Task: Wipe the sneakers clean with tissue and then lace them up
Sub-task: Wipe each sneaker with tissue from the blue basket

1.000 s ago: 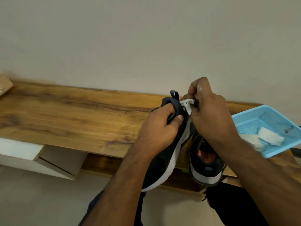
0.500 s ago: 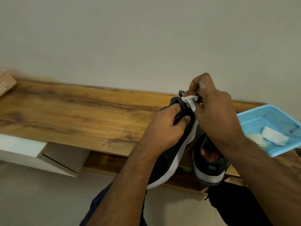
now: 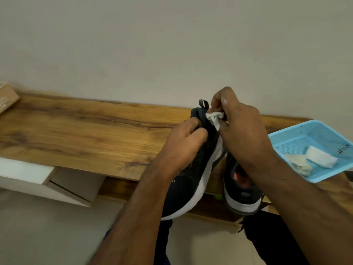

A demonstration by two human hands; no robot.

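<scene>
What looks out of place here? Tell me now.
Little stands out. The blue basket pokes past the front edge of the wooden shelf, holding used tissues. The second sneaker also overhangs that edge, heel outward. Nothing looks spilled or damaged.

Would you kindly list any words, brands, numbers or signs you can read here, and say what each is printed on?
None can be read.
Held sneaker: small grey print on its white sole edge, too blurred to read.
Blue basket: small dark mark on the inside wall, too small to read.
Brown box: pale dots only, no letters discernible.
</scene>
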